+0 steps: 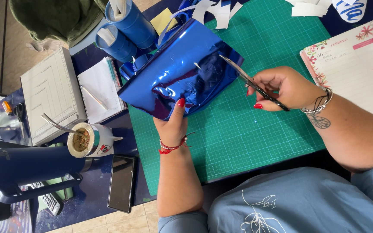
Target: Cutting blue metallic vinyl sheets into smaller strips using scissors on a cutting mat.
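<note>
Left hand [174, 123]: pinches one shiny blue sheet [180, 71] at its near edge, above the green mat [255, 129].
Right hand [283, 88]: closed around one pair of scissors [251, 82], blades open at the sheet's right edge.
Blue tubes [126, 28]: two, beyond the sheet.
Phone [121, 183]: one, left of the mat.

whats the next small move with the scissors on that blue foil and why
Probably close the blades for a short snip. The scissors in the right hand stand open with the tips at the edge of the shiny blue foil sheet, which the left hand pinches steady above the green cutting mat.
</note>
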